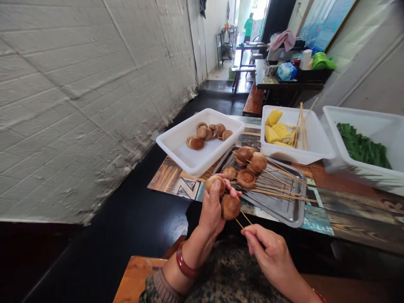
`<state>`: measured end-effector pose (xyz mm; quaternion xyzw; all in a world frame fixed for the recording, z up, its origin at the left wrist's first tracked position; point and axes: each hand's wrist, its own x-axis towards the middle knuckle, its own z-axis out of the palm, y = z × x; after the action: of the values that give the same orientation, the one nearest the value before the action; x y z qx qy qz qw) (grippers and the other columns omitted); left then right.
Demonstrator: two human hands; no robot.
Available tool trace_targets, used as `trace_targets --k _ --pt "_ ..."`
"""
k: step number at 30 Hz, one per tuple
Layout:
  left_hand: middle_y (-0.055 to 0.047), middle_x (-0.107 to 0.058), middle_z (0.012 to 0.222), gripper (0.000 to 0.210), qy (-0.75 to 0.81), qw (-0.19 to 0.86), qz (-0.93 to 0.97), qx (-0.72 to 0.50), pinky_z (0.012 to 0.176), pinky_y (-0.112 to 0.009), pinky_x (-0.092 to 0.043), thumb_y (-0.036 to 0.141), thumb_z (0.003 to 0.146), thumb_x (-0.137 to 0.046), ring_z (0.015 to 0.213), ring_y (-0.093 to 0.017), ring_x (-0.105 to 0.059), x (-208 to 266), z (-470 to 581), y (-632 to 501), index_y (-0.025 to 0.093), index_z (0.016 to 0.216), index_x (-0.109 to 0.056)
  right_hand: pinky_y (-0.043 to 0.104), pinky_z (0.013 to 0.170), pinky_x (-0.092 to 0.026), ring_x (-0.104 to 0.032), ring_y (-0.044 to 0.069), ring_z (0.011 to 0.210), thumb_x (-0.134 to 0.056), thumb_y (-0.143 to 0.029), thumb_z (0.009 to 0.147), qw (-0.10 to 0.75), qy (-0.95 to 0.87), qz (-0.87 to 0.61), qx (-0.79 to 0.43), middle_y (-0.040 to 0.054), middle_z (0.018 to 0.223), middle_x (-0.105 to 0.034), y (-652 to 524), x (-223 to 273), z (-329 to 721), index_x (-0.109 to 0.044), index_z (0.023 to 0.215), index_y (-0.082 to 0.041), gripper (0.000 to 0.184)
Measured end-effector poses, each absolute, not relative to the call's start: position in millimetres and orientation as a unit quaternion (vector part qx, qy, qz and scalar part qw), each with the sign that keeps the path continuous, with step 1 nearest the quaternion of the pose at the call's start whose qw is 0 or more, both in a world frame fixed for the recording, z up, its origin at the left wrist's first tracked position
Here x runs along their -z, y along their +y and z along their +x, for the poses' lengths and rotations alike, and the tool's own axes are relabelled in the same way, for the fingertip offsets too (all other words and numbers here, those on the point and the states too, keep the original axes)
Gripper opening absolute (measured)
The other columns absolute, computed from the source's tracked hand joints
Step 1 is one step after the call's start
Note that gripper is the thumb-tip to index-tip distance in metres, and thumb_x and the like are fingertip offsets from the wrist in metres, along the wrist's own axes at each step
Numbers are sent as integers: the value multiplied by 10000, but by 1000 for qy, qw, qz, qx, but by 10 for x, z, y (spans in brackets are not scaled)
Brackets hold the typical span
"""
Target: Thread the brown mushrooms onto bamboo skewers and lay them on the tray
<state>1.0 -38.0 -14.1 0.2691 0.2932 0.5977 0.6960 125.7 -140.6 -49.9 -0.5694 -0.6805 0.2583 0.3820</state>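
Observation:
My left hand (pixel 212 207) is closed around two brown mushroom caps, one under the thumb and a second mushroom (pixel 230 206) at its lower right. Two thin bamboo skewers (pixel 243 220) run out from the lower mushroom. Their other ends are pinched by my right hand (pixel 268 246), thumb against fingers. Just beyond, a metal tray (pixel 292 210) bears several skewered mushrooms (pixel 246 179), their sticks pointing right. Behind my left hand, a white tub (pixel 172 145) contains several loose mushrooms (pixel 202 132). How deep the sticks go into the held mushrooms is hidden.
A white tub (pixel 318 156) with corn pieces (pixel 279 128) and upright skewers stands right of centre; another tub (pixel 353 162) has leafy greens (pixel 362 145). The wood-patterned table (pixel 353 214) runs rightward. A white wall (pixel 78 97) is at left. Far back, a person (pixel 248 27) wears green.

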Motion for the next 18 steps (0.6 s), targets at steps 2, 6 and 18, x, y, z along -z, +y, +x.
trace_targets --k 2,6,18 --pt "31 -546 799 261 296 692 274 -599 793 -405 -566 413 866 -623 629 -107 -562 150 -4 -374 203 1008 -560 223 506 -419 -553 126 466 -423 -268 1013 383 -683 -568 -254 -43 536 -543 -1403 494 1244 -596 758 -216 313" --pt "29 -547 801 245 299 685 277 -603 773 -394 -571 399 888 -599 633 -108 -565 156 -37 -362 197 1021 -564 221 503 -415 -548 124 461 -422 -258 1010 392 -683 -565 -244 -45 535 -543 -1391 491 1215 -592 752 -216 312" --pt "29 -564 793 261 300 694 278 -592 774 -383 -564 415 866 -620 628 -109 -568 144 -36 -409 205 1014 -572 216 508 -434 -556 124 462 -428 -243 995 412 -676 -556 -253 -45 518 -544 -1301 398 1092 -568 712 -221 317"
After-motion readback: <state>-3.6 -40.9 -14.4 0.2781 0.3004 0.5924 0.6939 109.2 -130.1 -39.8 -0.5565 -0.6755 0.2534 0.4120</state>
